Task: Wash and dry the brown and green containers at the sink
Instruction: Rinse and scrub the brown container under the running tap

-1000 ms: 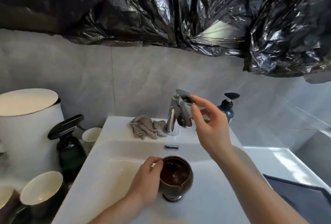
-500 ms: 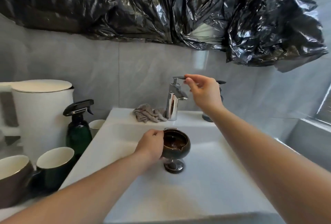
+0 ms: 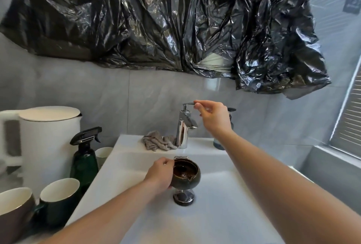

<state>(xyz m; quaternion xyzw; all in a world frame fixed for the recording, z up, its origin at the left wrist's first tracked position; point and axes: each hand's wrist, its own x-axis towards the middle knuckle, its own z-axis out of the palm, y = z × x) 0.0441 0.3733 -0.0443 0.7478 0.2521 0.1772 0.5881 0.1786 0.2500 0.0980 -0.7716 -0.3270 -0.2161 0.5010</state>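
While your left hand (image 3: 160,173) grips the brown container (image 3: 185,175) by its left side, fingers curled over the rim, the container sits upright, held over the sink basin (image 3: 224,204), directly above the chrome drain plug (image 3: 183,197). Its opening faces up; the dark interior looks wet, though whether water is running into it you cannot tell from this view. Your right hand (image 3: 214,119) is raised at the faucet (image 3: 184,128), thumb and fingertips pinched on the tip of the flat lever handle (image 3: 189,104), the remaining fingers loosely curled. A crumpled grey cloth (image 3: 158,143) lies on the sink ledge just left of the faucet base, touching it. Behind your right wrist stands a dark pump dispenser (image 3: 219,144), mostly hidden. Left of the sink: a green spray bottle (image 3: 84,160) with black trigger head, a small pale cup (image 3: 102,155) just beside it, and a white kettle (image 3: 46,146) behind. At the lower left edge, a green mug (image 3: 56,202) with white interior stands next to a brown mug (image 3: 13,214), touching or nearly so. Crinkled black plastic sheeting (image 3: 166,19) covers the wall above the grey tiles. Window blinds (image 3: 347,122) show at the right edge.
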